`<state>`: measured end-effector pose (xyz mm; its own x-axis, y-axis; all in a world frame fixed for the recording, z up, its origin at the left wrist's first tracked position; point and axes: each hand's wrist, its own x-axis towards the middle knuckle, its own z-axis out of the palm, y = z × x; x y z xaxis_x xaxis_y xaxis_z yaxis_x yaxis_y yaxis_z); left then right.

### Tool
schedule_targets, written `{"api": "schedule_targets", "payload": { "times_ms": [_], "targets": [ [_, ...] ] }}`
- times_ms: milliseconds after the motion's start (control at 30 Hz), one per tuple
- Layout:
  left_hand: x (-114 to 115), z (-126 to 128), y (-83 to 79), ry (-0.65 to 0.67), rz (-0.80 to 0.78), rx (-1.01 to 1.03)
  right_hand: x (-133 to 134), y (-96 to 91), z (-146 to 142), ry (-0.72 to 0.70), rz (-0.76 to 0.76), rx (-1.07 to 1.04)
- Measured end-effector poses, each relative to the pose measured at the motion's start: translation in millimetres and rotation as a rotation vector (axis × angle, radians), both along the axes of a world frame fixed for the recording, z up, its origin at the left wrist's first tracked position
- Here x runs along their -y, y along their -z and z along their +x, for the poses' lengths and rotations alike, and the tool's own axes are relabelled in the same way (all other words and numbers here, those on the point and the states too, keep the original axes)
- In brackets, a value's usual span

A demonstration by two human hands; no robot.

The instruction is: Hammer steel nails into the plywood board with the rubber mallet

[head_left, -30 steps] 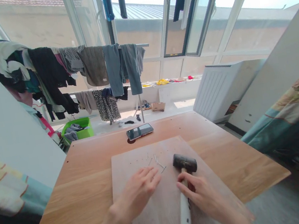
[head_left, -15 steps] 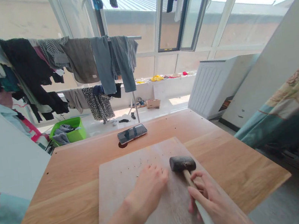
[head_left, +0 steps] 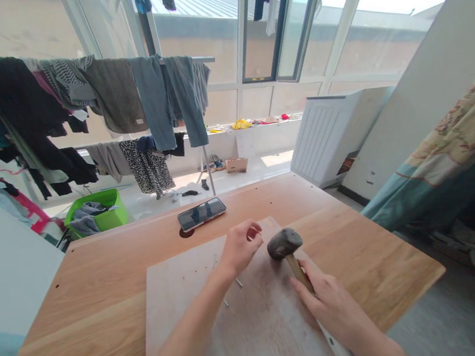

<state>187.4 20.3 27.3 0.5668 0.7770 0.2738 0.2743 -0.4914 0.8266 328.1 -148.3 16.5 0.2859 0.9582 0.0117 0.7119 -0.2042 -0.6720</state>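
Observation:
My right hand [head_left: 327,293] is wrapped around the wooden handle of a rubber mallet [head_left: 285,243], whose black head is raised a little over the right edge of a pale wooden board [head_left: 175,322]. Near the board's far right corner, my left hand [head_left: 243,246] has its fingers curled into a pinch, a short way left of the mallet head. Whatever the fingertips hold is too small to make out. One nail [head_left: 215,261] is beside my left wrist, and two more thin nails, including one [head_left: 238,283], show close to my forearm. Small dark holes mark the board.
The board lies on a wood-grain table [head_left: 95,305]. A phone [head_left: 202,213] rests beyond it, beside a round dark hole. Past the table are a loaded clothes rack [head_left: 199,60], a green basket [head_left: 118,213] and a white cabinet [head_left: 316,134]. A curtain [head_left: 437,150] hangs at the right.
My left hand has moved away from me and rotated, with its fingers now curled up, uncovering nails nearer me. The mallet head has lifted and tilted in my right hand. The view has shifted slightly.

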Motion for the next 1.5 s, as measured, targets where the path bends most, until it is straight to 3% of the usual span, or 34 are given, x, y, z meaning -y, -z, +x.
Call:
{"api": "schedule_targets", "payload": {
  "times_ms": [133,233,367,567,800,1133,1333,1500],
  "targets": [
    [-3,6,18.3,-0.049,-0.029,0.079,-2,-1.4,-2,0.005,-0.099,-0.300],
    [0,5,22.7,-0.021,-0.008,0.059,-4,-3.8,0,0.065,-0.067,-0.353],
    [0,4,22.9,-0.005,-0.009,0.027,-7,-6.8,4,0.113,-0.035,-0.346],
    [-2,7,24.3,-0.024,-0.008,-0.002,-11,-3.7,12,0.035,-0.105,-0.537],
    [-2,9,27.2,-0.038,-0.008,-0.047,-10,-3.1,13,0.046,-0.124,-0.693],
    [-3,10,28.0,-0.031,-0.041,-0.054,-11,4.5,13,0.063,-0.099,-0.691],
    [-2,10,27.0,-0.013,-0.047,-0.025,-8,-2.8,10,0.085,-0.087,-0.827],
    [-5,11,28.5,-0.032,-0.057,-0.078,-20,-13.6,7,0.111,0.040,-0.923]
  ]
}}
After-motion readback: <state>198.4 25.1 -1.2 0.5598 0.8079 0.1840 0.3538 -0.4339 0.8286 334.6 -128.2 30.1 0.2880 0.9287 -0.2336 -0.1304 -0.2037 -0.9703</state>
